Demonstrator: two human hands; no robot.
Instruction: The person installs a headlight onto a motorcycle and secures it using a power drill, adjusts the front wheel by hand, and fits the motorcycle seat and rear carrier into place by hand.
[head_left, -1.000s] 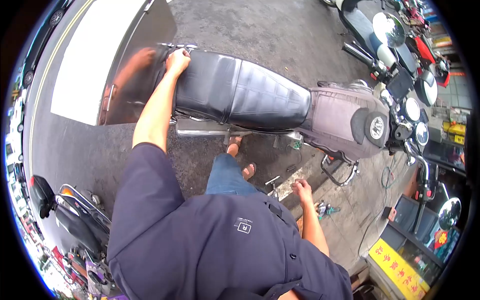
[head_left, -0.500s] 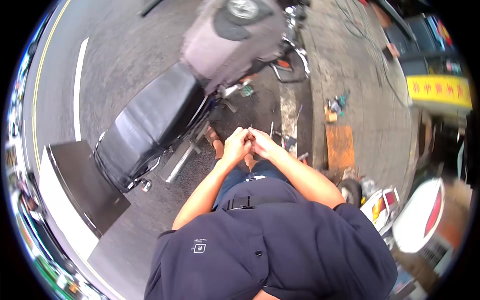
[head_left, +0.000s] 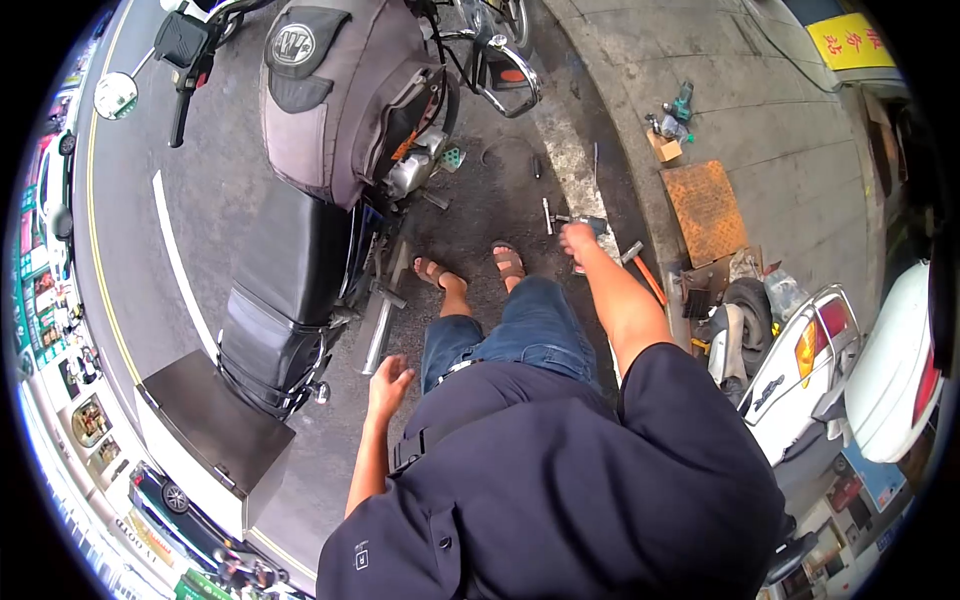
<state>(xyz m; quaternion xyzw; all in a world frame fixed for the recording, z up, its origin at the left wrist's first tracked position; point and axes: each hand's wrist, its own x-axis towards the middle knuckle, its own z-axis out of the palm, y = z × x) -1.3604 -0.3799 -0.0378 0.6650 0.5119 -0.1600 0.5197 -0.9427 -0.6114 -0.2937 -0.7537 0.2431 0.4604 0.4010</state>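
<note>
My left hand (head_left: 390,385) hangs beside my hip with its fingers apart and nothing in it, near the rear of a motorcycle with a black seat (head_left: 290,250) and a grey tank cover (head_left: 335,90). Out to the right, my right hand (head_left: 578,242) has its fingers curled, and whether it holds anything is hidden. Just beyond it on the ground lie a T-handled tool (head_left: 548,215) and a dark item partly behind the hand. A hammer (head_left: 632,252) with an orange handle is to its right.
Behind the seat is a box (head_left: 215,420) with a dark top. A rusty plate (head_left: 704,212), a small carton (head_left: 663,146) and a green power tool (head_left: 683,102) lie on the pavement. A white scooter (head_left: 800,370) stands at the right, beside a tyre (head_left: 752,318).
My hands, together in front of me half a second ago, have parted, the left to my side and the right out over the tools. The view has turned, shifting the motorcycle.
</note>
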